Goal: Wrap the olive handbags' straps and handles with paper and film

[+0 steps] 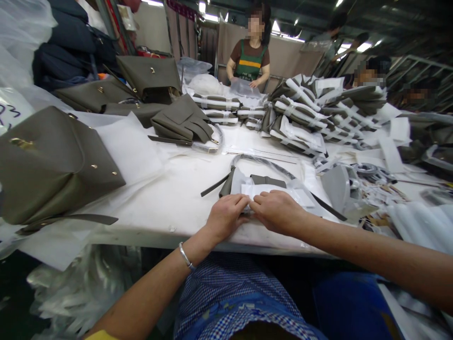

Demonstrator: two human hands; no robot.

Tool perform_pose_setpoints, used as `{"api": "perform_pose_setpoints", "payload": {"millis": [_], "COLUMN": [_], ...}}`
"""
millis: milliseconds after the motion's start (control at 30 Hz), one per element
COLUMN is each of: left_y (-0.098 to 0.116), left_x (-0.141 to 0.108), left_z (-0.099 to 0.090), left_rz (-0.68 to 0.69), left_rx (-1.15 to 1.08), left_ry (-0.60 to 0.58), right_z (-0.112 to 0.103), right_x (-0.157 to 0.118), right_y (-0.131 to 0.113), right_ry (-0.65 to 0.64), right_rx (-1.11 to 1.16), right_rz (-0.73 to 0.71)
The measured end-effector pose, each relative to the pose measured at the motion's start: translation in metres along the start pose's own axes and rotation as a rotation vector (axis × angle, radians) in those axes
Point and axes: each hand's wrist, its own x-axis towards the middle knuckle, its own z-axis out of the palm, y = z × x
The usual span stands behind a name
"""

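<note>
On the white table (187, 189) in front of me lies a small olive-coloured bag (268, 180), partly covered by a white wrapping sheet (256, 189). My left hand (228, 215) and my right hand (279, 210) meet at the sheet's near edge. Both have their fingers closed in a pinch on it; the fingertips partly hide the spot they grip. Behind them arches a handle (260, 160) wrapped in clear plastic. One dark strap end (214, 185) sticks out to the left, another (331, 208) to the right.
An olive handbag (67, 165) stands at the left, with several more bags (148, 80) behind it. Wrapped bags (297, 113) are piled at the back right. Scraps (385, 193) and white foam rolls (421, 222) lie right. A co-worker (249, 56) stands across the table.
</note>
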Motion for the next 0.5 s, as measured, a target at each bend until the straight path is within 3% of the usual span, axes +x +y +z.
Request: {"api": "perform_pose_setpoints", "payload": {"millis": [333,500], "left_y": [0.001,0.002], "left_x": [-0.002,-0.002], "left_z": [0.008,0.008], "left_rz": [-0.022,-0.03], "left_rx": [-0.004,0.005], "left_ry": [0.056,0.054], "right_z": [-0.019,-0.023], "right_x": [0.006,0.014], "right_y": [-0.003,0.004], "right_ry": [-0.151,-0.112], "right_rx": [-0.019,-0.05], "right_rz": [-0.02,-0.087]}}
